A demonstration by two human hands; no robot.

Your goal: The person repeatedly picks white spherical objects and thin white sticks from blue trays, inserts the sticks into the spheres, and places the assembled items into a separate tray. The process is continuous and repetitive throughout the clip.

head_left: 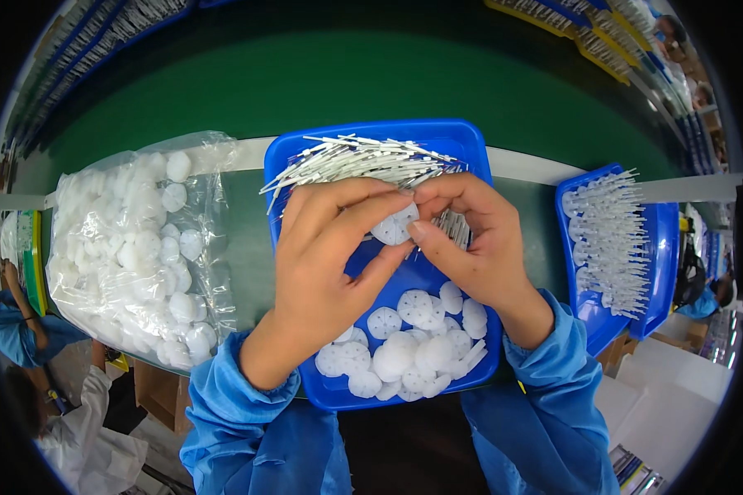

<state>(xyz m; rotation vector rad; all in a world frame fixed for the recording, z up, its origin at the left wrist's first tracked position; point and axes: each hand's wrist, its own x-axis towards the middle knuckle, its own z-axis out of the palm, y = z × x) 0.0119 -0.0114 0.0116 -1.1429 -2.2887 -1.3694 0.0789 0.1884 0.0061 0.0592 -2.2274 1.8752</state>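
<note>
Both my hands are raised over a blue tray (462,140). My left hand (326,256) and my right hand (470,239) pinch one white round disc (395,227) between their fingertips. My right hand also grips a small bunch of thin white sticks (454,227) in its palm. A heap of the same white sticks (363,161) lies in the far part of the tray. Several white discs (404,346) are piled in the tray's near part, below my wrists. Blue sleeves cover both forearms.
A clear plastic bag of white discs (140,247) lies to the left on the green table. A second blue tray (660,256) with rows of white sticks (611,239) sits on the right. Other people in blue and white are at lower left and far right.
</note>
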